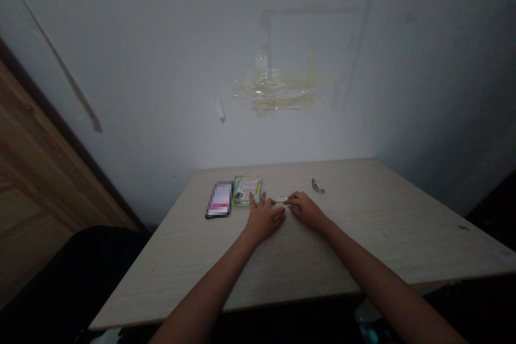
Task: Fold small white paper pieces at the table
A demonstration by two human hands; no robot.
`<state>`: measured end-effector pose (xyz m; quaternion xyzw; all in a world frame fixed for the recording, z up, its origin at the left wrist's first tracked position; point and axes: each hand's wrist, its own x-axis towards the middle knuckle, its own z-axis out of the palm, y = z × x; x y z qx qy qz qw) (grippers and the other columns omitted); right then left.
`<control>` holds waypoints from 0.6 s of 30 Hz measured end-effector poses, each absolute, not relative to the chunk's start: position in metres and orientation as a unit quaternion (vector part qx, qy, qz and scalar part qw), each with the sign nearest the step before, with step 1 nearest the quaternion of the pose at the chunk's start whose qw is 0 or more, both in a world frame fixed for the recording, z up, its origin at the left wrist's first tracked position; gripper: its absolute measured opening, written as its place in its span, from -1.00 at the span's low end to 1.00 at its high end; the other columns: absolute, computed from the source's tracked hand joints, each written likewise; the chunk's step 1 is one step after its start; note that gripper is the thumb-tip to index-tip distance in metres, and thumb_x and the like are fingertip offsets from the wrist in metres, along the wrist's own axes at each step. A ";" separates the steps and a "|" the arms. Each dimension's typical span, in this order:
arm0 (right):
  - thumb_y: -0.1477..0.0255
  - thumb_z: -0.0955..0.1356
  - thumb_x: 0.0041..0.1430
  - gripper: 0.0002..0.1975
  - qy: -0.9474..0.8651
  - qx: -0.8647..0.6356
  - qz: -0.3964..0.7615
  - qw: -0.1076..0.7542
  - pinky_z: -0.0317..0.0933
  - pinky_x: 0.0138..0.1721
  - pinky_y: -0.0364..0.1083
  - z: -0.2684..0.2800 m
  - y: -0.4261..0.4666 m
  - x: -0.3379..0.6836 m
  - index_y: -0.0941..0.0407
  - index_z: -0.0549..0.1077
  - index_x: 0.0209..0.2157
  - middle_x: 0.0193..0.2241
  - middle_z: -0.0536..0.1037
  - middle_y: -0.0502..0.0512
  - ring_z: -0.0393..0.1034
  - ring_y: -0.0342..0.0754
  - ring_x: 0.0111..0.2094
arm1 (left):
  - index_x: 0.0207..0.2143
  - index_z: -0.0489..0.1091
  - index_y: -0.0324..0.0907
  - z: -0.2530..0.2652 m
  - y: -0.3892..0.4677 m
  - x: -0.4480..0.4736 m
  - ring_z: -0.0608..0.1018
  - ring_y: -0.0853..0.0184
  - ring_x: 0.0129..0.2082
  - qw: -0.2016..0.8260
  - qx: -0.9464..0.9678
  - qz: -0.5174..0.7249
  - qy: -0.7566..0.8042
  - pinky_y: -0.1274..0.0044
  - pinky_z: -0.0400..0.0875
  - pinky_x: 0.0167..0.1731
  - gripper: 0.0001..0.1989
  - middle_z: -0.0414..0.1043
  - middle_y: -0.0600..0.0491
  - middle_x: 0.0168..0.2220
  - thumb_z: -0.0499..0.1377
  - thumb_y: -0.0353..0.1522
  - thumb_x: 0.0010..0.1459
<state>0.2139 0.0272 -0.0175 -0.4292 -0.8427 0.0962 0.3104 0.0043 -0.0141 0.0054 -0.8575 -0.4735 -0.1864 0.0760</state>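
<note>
A small, narrow white-and-yellow plastic wrapper (281, 200) lies on the table between my two hands, partly covered by fingers. My left hand (264, 219) has its index finger and thumb at the wrapper's left end, while other fingers spread toward a stack of green-and-white printed wrappers (249, 188). My right hand (305, 208) has its fingers bent and closed on the wrapper's right end. Beyond the right hand sits a small folded green-and-white wrapper (317, 186), apart from it.
A phone (220, 199) with a blurred screen lies left of the stack. The pale wooden table (322, 274) meets a grey wall (161, 64) with tape remnants (282, 99). A dark chair-like shape (92, 258) and a wooden panel (36, 166) stand at left.
</note>
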 end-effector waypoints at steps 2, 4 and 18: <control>0.54 0.33 0.17 -0.71 -0.841 -0.430 0.100 0.314 0.20 0.02 0.00 -0.017 0.027 0.214 0.10 0.54 -0.08 -0.15 0.48 0.15 0.31 0.00 -0.08 | -0.05 0.45 0.21 0.005 -0.015 0.005 0.17 -0.01 0.26 0.076 -0.860 -0.185 -0.470 -0.20 -0.30 0.18 -0.70 0.40 0.03 0.01 0.01 -0.09 0.27; 0.53 0.33 0.17 -0.71 -0.840 -0.429 0.103 0.314 0.20 0.02 0.00 -0.016 0.027 0.214 0.10 0.54 -0.08 -0.16 0.49 0.14 0.31 0.00 -0.08 | -0.05 0.45 0.21 0.004 -0.015 0.005 0.17 -0.02 0.26 0.077 -0.861 -0.182 -0.468 -0.20 -0.28 0.18 -0.70 0.40 0.02 0.01 0.01 -0.08 0.27; 0.54 0.32 0.18 -0.66 -0.843 -0.405 0.122 0.332 0.21 0.04 0.01 -0.018 0.027 0.218 0.07 0.51 -0.02 -0.14 0.50 0.15 0.33 -0.01 -0.07 | -0.01 0.41 0.31 0.003 -0.015 -0.003 0.17 -0.01 0.28 0.055 -0.858 -0.203 -0.470 -0.28 -0.39 0.12 -0.70 0.40 0.10 0.08 0.00 -0.09 0.29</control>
